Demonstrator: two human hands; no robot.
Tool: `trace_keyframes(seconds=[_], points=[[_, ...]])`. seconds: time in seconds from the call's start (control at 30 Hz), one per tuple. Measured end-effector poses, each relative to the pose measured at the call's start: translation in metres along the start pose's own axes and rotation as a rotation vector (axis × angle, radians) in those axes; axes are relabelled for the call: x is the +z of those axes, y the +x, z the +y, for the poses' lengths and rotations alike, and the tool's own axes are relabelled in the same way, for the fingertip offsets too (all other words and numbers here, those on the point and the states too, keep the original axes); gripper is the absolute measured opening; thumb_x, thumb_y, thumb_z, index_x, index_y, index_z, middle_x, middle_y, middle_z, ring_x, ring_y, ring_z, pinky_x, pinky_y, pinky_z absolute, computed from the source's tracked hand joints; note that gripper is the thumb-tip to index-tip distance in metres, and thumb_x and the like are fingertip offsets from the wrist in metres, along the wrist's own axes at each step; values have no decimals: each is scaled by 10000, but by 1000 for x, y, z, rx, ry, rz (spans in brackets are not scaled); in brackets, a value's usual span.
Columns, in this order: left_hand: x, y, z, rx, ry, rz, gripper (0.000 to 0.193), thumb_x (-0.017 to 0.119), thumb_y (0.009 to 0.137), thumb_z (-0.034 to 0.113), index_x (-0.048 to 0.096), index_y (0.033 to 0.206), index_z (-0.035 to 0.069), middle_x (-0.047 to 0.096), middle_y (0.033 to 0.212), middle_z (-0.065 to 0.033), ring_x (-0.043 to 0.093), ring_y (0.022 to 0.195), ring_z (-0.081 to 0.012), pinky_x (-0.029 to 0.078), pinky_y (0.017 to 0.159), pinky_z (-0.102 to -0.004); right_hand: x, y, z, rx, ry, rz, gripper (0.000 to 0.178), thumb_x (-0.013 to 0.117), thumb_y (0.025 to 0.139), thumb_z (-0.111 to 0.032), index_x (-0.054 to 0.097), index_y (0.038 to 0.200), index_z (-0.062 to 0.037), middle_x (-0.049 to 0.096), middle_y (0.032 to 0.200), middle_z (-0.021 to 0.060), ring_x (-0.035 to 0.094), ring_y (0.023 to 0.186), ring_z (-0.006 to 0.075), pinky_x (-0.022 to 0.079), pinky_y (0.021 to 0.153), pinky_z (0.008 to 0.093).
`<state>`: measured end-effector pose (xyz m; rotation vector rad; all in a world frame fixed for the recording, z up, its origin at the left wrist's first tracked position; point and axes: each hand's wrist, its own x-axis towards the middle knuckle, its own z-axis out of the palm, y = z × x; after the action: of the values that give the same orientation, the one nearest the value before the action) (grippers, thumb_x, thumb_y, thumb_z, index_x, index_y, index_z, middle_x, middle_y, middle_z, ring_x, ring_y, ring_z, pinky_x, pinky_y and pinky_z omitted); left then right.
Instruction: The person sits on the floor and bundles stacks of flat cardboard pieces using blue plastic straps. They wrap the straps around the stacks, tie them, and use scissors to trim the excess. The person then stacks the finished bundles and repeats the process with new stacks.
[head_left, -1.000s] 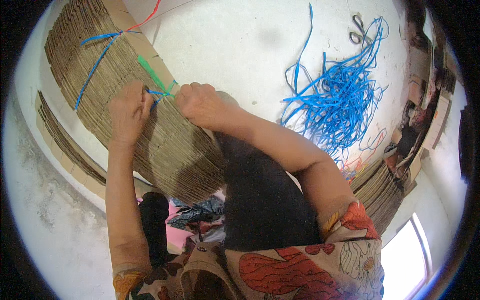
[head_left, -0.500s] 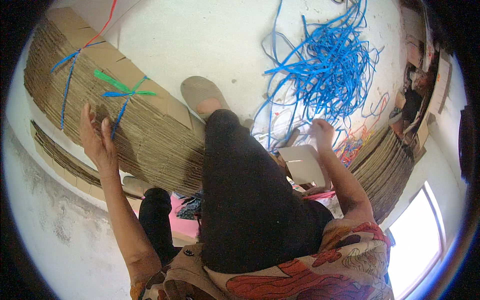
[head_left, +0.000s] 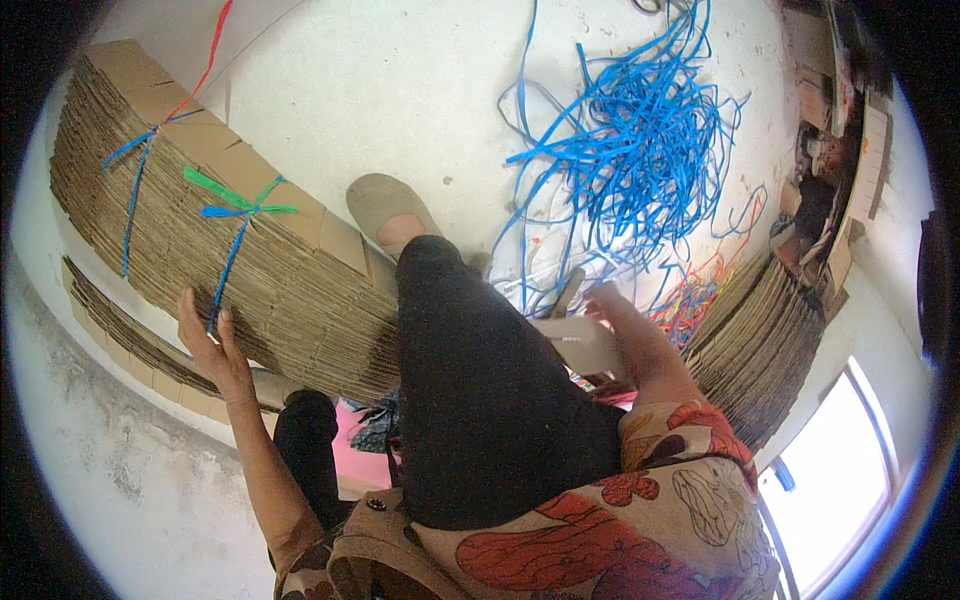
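A long stack of flattened cardboard (head_left: 320,320) stands on my left, its corrugated edges facing up. Blue straps (head_left: 240,250) and a green strap (head_left: 212,186) are knotted around it. My left hand (head_left: 215,350) is at the stack's near side, fingers apart, with nothing in it. Whether it touches the cardboard is hard to tell. My right hand (head_left: 612,308) is beyond a pale beige panel (head_left: 580,343), close to the pile of loose blue strapping (head_left: 650,150). Its fingers are blurred and partly turned away, and no held thing can be made out.
Another cardboard stack (head_left: 760,345) stands on the right, beside tangled red and yellow strips (head_left: 695,300). A thinner cardboard bundle (head_left: 130,325) lies by the left wall. My slippered foot (head_left: 395,215) rests on the pale floor between stack and strapping. A bright opening (head_left: 830,490) is at lower right.
My left hand has come back from over the stack toward its near edge. My right hand has moved left and nearer to me. The beige panel appears at a flatter angle.
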<state>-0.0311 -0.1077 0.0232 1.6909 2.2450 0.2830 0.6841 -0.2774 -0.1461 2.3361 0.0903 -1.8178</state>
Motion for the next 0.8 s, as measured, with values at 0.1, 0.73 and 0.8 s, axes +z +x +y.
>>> trace_keyframes(seconds=[0.1, 0.73, 0.8], points=[[0, 2, 1, 49, 14, -32, 446, 500, 893, 190, 376, 1288, 24, 389, 1317, -167, 346, 1219, -323, 281, 991, -423, 63, -31, -66, 32, -337, 229, 120, 558, 765, -162, 571, 784, -45, 557, 612, 96, 571, 559, 256, 484, 540, 382], [-12, 19, -28, -147, -18, 9, 433, 546, 847, 170, 436, 1242, 29, 444, 1275, -171, 407, 1172, -321, 302, 984, -389, 21, -53, -595, -1121, -855, 1180, 364, 552, 776, -343, 579, 810, 18, 596, 867, 225, 573, 821, 364, 452, 713, 384], [-11, 21, -30, -155, 11, 20, 433, 547, 843, 163, 439, 1242, 31, 454, 1265, -166, 414, 1164, -318, 303, 983, -390, 49, -67, -552, -1490, -924, 1211, 313, 520, 793, -280, 553, 694, 15, 583, 843, 229, 568, 821, 360, 444, 711, 429]])
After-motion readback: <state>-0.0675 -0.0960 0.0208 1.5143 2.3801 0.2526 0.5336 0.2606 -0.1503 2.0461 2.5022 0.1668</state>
